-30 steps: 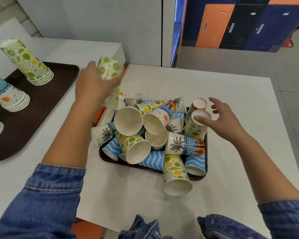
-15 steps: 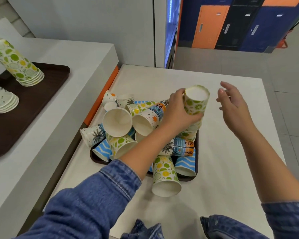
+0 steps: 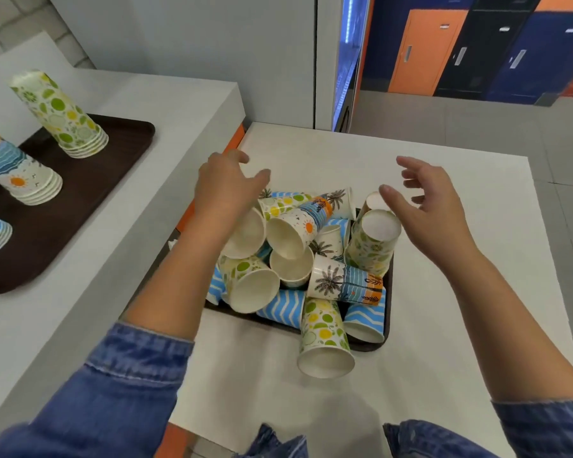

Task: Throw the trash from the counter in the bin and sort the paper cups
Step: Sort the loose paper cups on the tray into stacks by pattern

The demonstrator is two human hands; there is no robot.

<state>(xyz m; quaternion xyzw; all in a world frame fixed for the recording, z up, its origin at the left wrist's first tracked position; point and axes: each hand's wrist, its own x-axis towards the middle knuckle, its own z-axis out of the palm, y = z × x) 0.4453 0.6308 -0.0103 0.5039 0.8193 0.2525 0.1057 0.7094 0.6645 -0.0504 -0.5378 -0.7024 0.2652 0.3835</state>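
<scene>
The left hand [image 3: 225, 190] has released the citrus cup [image 3: 371, 246], which now stands inverted at the tray's [image 3: 386, 338] right, and moved empty over the pile's [image 3: 288, 239] left.

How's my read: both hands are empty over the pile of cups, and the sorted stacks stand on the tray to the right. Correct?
Not quite. The head view shows the stacks on the brown tray to the left, not the right. The rest holds: the left hand and right hand are both empty over the pile of cups.
</scene>
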